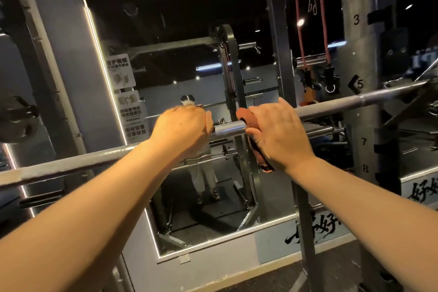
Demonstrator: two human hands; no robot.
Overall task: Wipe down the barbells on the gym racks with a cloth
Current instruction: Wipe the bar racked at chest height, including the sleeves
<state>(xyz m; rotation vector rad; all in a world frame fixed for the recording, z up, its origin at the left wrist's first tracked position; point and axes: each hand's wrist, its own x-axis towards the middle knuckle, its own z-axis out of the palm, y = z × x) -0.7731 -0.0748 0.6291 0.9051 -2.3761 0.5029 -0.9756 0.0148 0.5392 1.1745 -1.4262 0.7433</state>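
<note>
Your barbell (331, 108) is a long grey metal bar. It runs right across in front of you, from low on your left to higher on your right. The bit between your hands is smooth and shiny. The bit past your right hand looks rough and dull. Your cloth (244, 115) is reddish brown. It is wrapped over the top of the bar, and your right hand (279, 133) holds it there. One end hangs down under your palm. Your left hand (184, 130) grips the bare bar near the cloth.
</note>
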